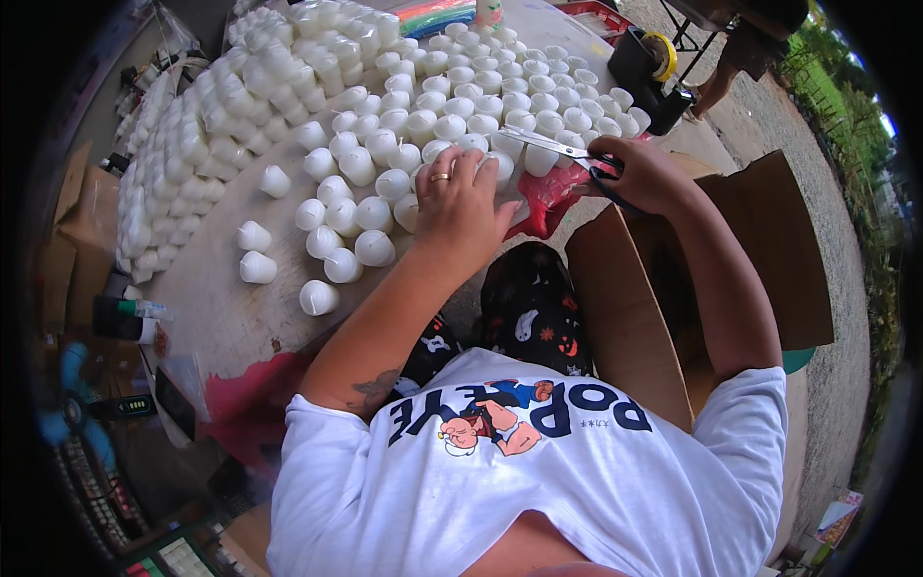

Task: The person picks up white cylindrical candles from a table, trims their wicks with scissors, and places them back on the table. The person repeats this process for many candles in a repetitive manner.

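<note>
Holding scissors (553,146) in right hand (642,173), grip clenched through handles, blades over white candles (404,125) on desk (221,317). Left hand (463,207) flat on candles beside blades, grip released, likely steadying them. Cardboard box (635,308) just right, within reach.

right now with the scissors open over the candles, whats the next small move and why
Probably bring the scissors down to the candle under the left hand and snip there. The right hand holds the blades open just above the white candles, and the left hand rests on one near the table edge, steadying it.
</note>
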Motion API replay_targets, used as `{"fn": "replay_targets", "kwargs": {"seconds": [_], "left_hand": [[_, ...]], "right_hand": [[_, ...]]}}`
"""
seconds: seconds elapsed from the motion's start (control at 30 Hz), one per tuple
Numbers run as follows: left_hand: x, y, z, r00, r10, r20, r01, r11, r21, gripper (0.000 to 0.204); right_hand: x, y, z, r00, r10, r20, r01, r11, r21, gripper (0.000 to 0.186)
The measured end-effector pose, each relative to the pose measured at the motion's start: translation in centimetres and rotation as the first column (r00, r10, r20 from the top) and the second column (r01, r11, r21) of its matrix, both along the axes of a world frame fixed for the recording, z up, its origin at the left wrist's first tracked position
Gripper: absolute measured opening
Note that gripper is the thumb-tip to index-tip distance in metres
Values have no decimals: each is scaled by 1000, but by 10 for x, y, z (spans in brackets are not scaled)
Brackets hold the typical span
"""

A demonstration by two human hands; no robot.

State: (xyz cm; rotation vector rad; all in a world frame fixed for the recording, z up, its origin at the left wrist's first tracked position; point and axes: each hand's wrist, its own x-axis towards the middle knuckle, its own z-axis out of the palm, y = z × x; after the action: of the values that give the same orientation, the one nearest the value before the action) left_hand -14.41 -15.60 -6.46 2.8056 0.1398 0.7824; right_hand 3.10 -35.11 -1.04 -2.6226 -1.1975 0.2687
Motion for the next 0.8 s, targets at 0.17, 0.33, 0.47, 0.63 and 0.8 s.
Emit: {"fn": "replay_targets", "kwargs": {"seconds": [0.17, 0.33, 0.47, 0.63, 0.8], "left_hand": [[36, 6, -2, 989, 147, -18, -146, 989, 10, 56], [38, 6, -6, 985, 160, -59, -162, 987, -21, 60], [39, 5, -5, 987, 160, -34, -161, 986, -46, 58], [40, 8, -7, 982, 175, -64, -179, 983, -51, 61], [41, 6, -8, 983, 178, -48, -181, 982, -61, 67]], "right_hand": [[-9, 10, 22, 999, -44, 19, 45, 994, -103, 54], [8, 26, 44, 998, 18, -68, -33, 973, -229, 54], [26, 41, 60, 991, 11, -130, -53, 945, -323, 56], [19, 60, 80, 995, 98, -15, -95, 900, -425, 54], [27, 58, 80, 992, 129, 5, -114, 893, -436, 47]]}}
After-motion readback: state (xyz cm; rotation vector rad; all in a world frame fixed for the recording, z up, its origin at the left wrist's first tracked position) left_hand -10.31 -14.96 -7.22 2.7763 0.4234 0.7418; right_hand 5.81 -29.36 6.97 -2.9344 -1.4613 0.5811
